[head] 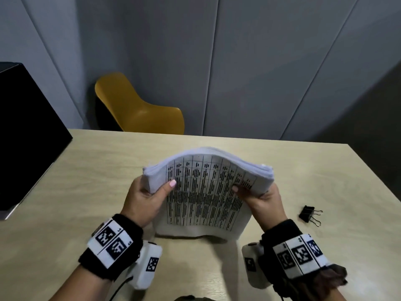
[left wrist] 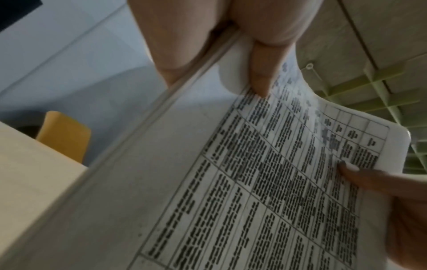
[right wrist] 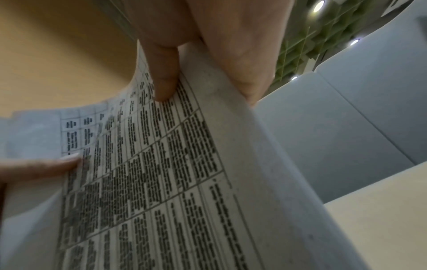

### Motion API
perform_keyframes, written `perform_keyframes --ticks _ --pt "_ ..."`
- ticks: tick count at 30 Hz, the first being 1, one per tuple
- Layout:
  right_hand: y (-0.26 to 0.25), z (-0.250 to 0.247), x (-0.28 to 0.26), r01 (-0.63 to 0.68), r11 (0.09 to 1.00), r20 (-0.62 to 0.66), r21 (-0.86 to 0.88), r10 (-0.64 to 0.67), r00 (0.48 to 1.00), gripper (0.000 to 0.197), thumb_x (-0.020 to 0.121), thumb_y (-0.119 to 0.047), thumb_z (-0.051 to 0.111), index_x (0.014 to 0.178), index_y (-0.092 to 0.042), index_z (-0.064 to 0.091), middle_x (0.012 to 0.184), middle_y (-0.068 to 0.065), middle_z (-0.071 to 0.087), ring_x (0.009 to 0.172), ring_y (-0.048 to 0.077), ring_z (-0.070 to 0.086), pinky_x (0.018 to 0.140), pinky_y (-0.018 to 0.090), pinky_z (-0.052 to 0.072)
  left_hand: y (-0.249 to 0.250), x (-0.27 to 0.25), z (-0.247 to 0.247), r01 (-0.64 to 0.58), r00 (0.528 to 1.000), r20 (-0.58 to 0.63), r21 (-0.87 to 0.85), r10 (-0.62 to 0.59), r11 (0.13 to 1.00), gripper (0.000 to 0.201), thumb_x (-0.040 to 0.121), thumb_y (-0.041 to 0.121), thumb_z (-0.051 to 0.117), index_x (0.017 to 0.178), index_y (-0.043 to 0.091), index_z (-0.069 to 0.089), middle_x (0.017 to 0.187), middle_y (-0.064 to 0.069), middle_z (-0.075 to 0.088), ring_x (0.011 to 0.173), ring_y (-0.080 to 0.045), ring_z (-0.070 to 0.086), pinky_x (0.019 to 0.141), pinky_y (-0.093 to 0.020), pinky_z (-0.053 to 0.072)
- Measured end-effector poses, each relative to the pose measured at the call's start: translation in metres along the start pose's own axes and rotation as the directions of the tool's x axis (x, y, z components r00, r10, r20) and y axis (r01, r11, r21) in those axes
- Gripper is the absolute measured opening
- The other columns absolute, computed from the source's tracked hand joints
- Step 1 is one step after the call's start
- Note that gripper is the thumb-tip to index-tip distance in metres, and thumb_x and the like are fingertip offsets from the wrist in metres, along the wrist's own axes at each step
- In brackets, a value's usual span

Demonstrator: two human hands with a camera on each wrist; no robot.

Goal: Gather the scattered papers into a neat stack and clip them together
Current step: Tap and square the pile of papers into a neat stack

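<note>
A thick stack of papers (head: 206, 190) printed with a table stands on its lower edge on the table, upper part bowed towards me. My left hand (head: 147, 196) grips its left side, thumb on the front sheet and fingers behind. At the other side my right hand (head: 258, 198) grips it the same way. The left wrist view shows the stack (left wrist: 231, 182) pinched by my left hand (left wrist: 231, 54), with the right thumb at the lower right. The right wrist view shows the printed sheet (right wrist: 173, 173) under my right hand (right wrist: 196, 54). A black binder clip (head: 309, 215) lies right of the stack.
The light wooden table (head: 303, 170) runs to a far edge with a yellow chair (head: 138, 107) behind it. A black box (head: 26, 135) stands at the table's left. Grey wall panels fill the background.
</note>
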State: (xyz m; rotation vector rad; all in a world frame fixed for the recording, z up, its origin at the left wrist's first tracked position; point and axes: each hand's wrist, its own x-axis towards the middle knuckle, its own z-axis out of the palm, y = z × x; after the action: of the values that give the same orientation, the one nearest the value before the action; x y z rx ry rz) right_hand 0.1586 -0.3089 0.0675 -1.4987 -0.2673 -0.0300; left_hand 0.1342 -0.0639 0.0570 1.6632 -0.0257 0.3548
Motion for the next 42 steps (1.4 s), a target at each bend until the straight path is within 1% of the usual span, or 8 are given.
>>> perform_keyframes --ticks 6,12,18,23,30,34,37,42 --pt "0.013 -0.005 -0.004 -0.107 0.994 -0.049 -0.023 0.106 0.993 0.037 0.067 0.007 0.075 0.093 -0.018 0.066 0.08 -0.009 0.075 0.078 0.006 0.069 0.066 0.022 0.054 -0.009 -0.006 -0.001 0.059 0.995 0.086 -0.04 -0.055 0.997 0.038 0.057 0.038 0.071 0.094 0.036 0.07 0.091 0.03 0.069 0.089 0.01 0.063 0.073 -0.005 0.046" --pt "0.013 -0.001 -0.004 -0.049 0.997 -0.133 -0.054 0.042 0.99 0.033 0.07 0.006 0.073 0.086 -0.023 0.07 0.08 -0.004 0.074 0.076 0.004 0.067 0.065 0.021 0.053 -0.001 -0.006 0.009 -0.004 1.0 0.004 0.137 0.004 0.991 0.037 0.081 0.007 0.069 0.11 0.024 0.053 0.087 0.02 0.067 0.082 0.008 0.063 0.067 -0.002 0.046" --pt "-0.005 0.009 -0.011 0.283 0.875 -0.256 -0.393 -0.399 0.88 0.09 0.073 -0.015 0.068 0.142 -0.045 0.018 0.119 -0.002 0.048 0.103 0.014 0.058 0.086 0.027 0.05 0.021 -0.007 0.008 -0.395 0.888 -0.082 0.37 0.453 0.841 0.072 0.079 0.016 0.057 0.139 0.04 0.026 0.131 0.0 0.046 0.113 -0.005 0.052 0.094 -0.015 0.044" --pt "-0.021 0.014 -0.01 0.321 0.671 -0.088 -0.668 -0.499 0.862 0.045 0.078 -0.027 0.057 0.122 -0.019 0.058 0.128 0.013 0.042 0.114 -0.012 0.037 0.097 0.002 0.027 0.031 -0.008 0.009 -0.431 0.874 0.066 0.562 0.481 0.706 0.044 0.084 0.008 0.048 0.128 0.014 0.054 0.127 -0.019 0.05 0.116 0.022 0.034 0.097 0.003 0.025" --pt "-0.016 0.011 -0.01 0.375 0.572 0.024 -0.73 -0.527 0.85 0.044 0.074 0.012 0.055 0.114 -0.006 0.063 0.102 0.012 0.064 0.091 0.0 0.054 0.086 -0.001 0.035 0.031 -0.01 0.006 -0.422 0.882 0.108 0.613 0.458 0.667 0.041 0.086 0.0 0.045 0.126 0.004 0.055 0.109 -0.014 0.066 0.1 -0.011 0.055 0.094 0.001 0.032" --pt "-0.022 0.007 -0.01 0.412 0.661 -0.018 -0.627 -0.541 0.841 0.042 0.077 0.013 0.057 0.111 -0.011 0.064 0.101 -0.006 0.069 0.093 0.001 0.062 0.086 0.005 0.042 0.039 -0.009 0.002 -0.413 0.872 0.009 0.553 0.49 0.724 0.047 0.082 0.004 0.058 0.128 0.011 0.052 0.092 0.006 0.069 0.079 0.004 0.057 0.078 0.005 0.037" --pt "-0.024 0.003 -0.01 0.359 0.84 -0.167 -0.406 -0.454 0.875 0.053 0.075 0.004 0.063 0.114 -0.032 0.057 0.106 -0.026 0.064 0.091 0.0 0.063 0.086 0.012 0.047 0.038 -0.01 -0.002 -0.274 0.957 -0.048 0.173 0.286 0.946 0.075 0.073 0.016 0.074 0.135 0.034 0.035 0.08 0.018 0.066 0.066 0.006 0.059 0.062 -0.002 0.043" --pt "-0.024 -0.002 -0.01 0.267 0.959 -0.186 -0.089 -0.28 0.942 0.064 0.072 0.012 0.07 0.119 -0.026 0.048 0.078 -0.009 0.067 0.067 0.005 0.061 0.068 0.017 0.052 0.015 -0.012 -0.006 -0.01 0.972 0.235 0.058 -0.004 0.998 0.049 0.063 0.041 0.076 0.111 0.037 0.066 0.108 0.015 0.071 0.104 -0.004 0.064 0.092 -0.026 0.049"
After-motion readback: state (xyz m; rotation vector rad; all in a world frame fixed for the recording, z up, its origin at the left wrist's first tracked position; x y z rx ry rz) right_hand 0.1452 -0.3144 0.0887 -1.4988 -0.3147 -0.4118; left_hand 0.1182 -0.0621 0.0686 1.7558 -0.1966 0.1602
